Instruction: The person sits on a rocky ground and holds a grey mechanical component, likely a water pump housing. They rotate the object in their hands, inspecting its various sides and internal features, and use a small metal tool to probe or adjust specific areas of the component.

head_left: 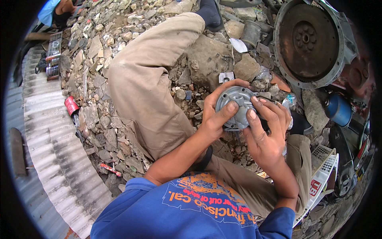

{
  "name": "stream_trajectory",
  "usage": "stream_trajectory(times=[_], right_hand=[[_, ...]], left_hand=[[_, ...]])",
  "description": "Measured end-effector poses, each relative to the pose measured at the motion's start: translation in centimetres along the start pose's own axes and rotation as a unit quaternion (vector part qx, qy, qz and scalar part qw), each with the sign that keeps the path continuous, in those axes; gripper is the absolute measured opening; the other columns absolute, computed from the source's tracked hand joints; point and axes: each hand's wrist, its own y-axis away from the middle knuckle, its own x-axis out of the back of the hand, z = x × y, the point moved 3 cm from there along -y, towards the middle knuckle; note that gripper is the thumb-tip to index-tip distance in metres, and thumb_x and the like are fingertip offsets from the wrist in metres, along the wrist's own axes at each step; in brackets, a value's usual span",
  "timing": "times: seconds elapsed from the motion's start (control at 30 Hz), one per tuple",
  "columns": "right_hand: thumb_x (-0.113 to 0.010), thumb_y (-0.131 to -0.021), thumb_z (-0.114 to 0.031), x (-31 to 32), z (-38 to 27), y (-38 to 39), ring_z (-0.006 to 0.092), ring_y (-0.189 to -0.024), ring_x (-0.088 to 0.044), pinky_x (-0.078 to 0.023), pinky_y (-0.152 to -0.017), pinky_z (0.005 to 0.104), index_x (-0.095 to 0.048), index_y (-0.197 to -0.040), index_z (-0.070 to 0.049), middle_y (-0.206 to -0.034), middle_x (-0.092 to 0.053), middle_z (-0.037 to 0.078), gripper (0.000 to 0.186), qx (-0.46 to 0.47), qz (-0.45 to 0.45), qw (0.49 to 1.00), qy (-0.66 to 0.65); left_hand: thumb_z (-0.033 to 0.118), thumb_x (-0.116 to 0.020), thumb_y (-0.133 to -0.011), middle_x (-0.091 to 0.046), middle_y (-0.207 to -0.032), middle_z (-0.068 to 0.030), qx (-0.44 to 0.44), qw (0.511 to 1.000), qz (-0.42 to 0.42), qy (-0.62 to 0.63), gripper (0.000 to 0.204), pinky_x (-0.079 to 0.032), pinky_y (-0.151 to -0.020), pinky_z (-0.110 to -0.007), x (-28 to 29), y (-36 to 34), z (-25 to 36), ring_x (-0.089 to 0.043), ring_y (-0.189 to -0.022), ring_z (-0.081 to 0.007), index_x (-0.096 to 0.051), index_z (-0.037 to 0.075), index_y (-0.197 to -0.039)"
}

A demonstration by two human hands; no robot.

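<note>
A round grey cast-metal housing (pixel 237 95), with bolt holes around its rim and raised curved ribs on its face, is held up between both hands over the gap between my legs. My left hand (pixel 217 113) grips its left side, thumb pressed on the face and fingers curled around the far rim. From the right, my right hand (pixel 269 126) closes on the same housing, its thumb and index fingertip near the right edge. What lies under the housing is hidden. Just beyond it, a small pale square piece with a dark round centre (pixel 226 77) rests on the stones.
Broken stone and rubble (pixel 95 51) cover the ground. A large round engine casing (pixel 278 59) with a rusty flywheel stands far right, near a blue canister (pixel 338 109). A white plastic basket (pixel 318 181) sits nearer. Corrugated sheets (pixel 59 147) and a red can (pixel 71 105) lie left.
</note>
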Motion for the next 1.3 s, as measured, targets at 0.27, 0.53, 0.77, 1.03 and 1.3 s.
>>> stream_trajectory(times=[0.27, 0.53, 0.77, 1.03, 1.3], right_hand=[[-0.073, -0.078, -0.011, 0.09, 0.06, 0.11, 0.0268, -0.103, -0.062, -0.037, -0.095, 0.0473, -0.072, -0.112, -0.019, -0.115, -0.067, 0.011, 0.035, 0.004, 0.003, 1.0, 0.003], [-0.073, -0.079, -0.011, 0.02, -0.02, 0.33, 0.027, -0.105, -0.061, -0.036, -0.096, 0.0477, -0.071, -0.113, -0.019, -0.115, -0.067, 0.011, 0.035, -0.002, 0.001, 1.0, 0.005], [-0.073, -0.079, -0.011, 0.09, -0.01, 0.3, 0.0275, -0.105, -0.061, -0.037, -0.096, 0.0478, -0.07, -0.115, -0.02, -0.116, -0.067, 0.012, 0.037, -0.009, 0.007, 1.0, 0.002], [-0.073, -0.078, -0.01, -0.04, 0.44, 0.43, 0.0274, -0.105, -0.061, -0.038, -0.095, 0.0482, -0.069, -0.117, -0.02, -0.116, -0.066, 0.012, 0.04, -0.002, 0.006, 1.0, -0.01], [-0.073, -0.077, -0.011, 0.05, 0.31, 0.49, 0.0266, -0.105, -0.061, -0.037, -0.096, 0.049, -0.071, -0.113, -0.02, -0.117, -0.066, 0.011, 0.037, 0.003, -0.006, 1.0, 0.0]], left_hand=[[0.047, -0.072, -0.083, -0.064, -0.115, -0.0136, -0.004, 0.999, -0.032, 0.03, 0.072, -0.048, -0.094, -0.032, 0.12, 0.07, -0.15, -0.062, -0.106, -0.0184, -0.053, -0.007, -0.127], [0.048, -0.074, -0.081, -0.064, -0.115, -0.0137, -0.014, 0.999, -0.019, 0.026, 0.074, -0.048, -0.094, -0.032, 0.11, 0.09, -0.1, -0.062, -0.106, -0.0185, -0.052, -0.006, -0.127], [0.045, -0.078, -0.078, -0.063, -0.116, -0.0137, -0.017, 0.998, -0.017, 0.058, 0.076, -0.047, -0.096, -0.033, -0.08, -0.09, -0.47, -0.061, -0.108, -0.0189, -0.05, -0.005, -0.128], [0.054, -0.079, -0.071, -0.058, -0.119, -0.0143, 0.012, 0.999, -0.012, 0.031, 0.087, -0.05, -0.095, -0.036, 0.07, -0.15, -0.54, -0.061, -0.108, -0.0225, -0.047, -0.004, -0.128], [0.057, -0.08, -0.068, -0.056, -0.12, -0.0143, 0.015, 0.999, -0.024, 0.03, 0.091, -0.05, -0.095, -0.036, 0.41, -0.2, -0.87, -0.06, -0.109, -0.0222, -0.048, -0.004, -0.127]])
